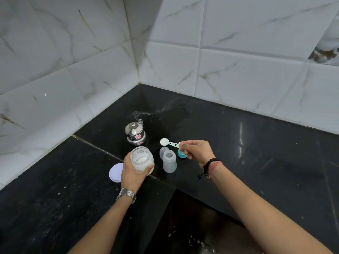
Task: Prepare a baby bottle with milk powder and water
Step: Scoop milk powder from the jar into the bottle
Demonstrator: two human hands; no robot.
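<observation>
Black counter (238, 143); open jar (142, 158) w/ white powder; bottle (169, 162) uncapped.

Black counter (238, 143) bears kettle (135, 132), bottle (169, 162), lid (116, 172).

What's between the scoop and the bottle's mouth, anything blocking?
Nothing visible. The right hand holds the scoop in the air, above and beyond the open bottle. The bottle's mouth is uncovered; the clear cap stands beside it, and the powder jar sits off to the left in the left hand.
</observation>
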